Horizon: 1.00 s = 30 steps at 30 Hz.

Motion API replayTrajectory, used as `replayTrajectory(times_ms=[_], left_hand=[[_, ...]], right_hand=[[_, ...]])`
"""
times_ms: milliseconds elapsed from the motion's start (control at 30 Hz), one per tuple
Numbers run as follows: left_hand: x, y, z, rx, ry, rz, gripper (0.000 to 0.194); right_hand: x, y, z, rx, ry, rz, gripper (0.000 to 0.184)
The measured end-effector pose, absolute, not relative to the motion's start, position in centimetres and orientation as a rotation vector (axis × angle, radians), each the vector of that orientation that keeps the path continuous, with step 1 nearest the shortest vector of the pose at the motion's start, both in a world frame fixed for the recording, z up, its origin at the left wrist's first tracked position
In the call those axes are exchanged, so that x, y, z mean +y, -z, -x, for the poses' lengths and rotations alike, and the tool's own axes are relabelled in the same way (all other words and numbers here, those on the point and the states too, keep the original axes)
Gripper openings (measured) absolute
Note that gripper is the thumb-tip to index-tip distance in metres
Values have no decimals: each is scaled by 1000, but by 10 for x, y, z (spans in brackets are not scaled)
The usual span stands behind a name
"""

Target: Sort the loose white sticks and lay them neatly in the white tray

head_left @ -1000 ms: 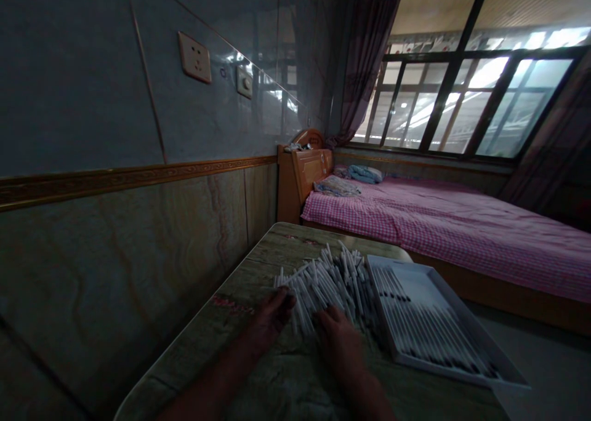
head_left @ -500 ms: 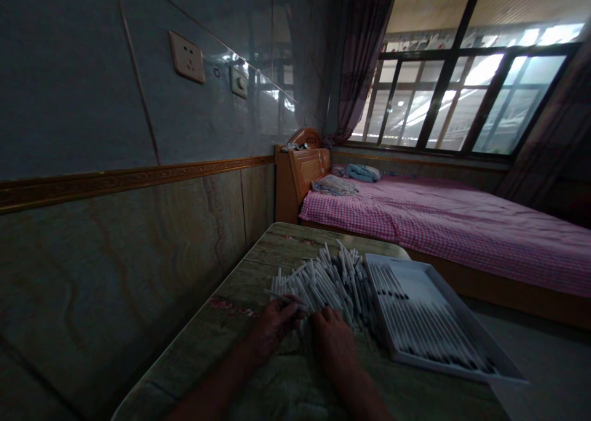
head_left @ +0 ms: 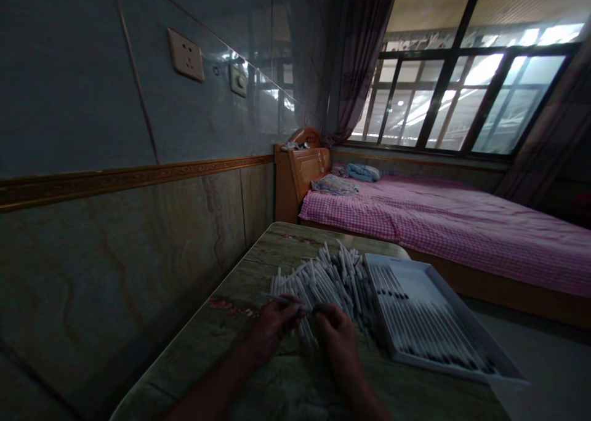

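one thin white stick (head_left: 282,298), light and stiff, sits pinched in the left grip (head_left: 277,325), best held mid-shaft; the right grip (head_left: 339,338) curls beside it, closure unclear, loose pile (head_left: 332,282) just ahead.

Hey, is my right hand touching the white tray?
Apart. The head view shows the right hand clear of the white tray, with loose white sticks lying between them.

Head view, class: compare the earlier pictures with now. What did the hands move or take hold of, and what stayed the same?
The left hand went from lying spread on the pile of white sticks to pinching one white stick, its end pointing left. The right hand curled and moved toward it. The pile and the filled tray stayed put.
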<state>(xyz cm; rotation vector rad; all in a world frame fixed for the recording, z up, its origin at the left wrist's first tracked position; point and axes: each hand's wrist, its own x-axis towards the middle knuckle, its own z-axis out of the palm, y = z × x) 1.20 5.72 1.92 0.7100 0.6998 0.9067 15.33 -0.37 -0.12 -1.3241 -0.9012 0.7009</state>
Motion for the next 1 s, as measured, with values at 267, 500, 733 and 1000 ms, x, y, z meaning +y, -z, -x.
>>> replayTrajectory(times_ms=[267,500,733,1000], left_hand=[[58,-20,-13,705,-907,-729,39],[61,-12,-15,725,-913,-759,40],[59,-13,-14,755,-915,-789,41],[59,-14,-16,743,-921,-779,41]], right_hand=[[-4,1,-148,-891,-713,1262,19],[-6,2,-149,-946,-698,1284,17],[-6,1,-149,-987,-654,1301,12],[-4,-1,-148,-950,-704,1308,13]])
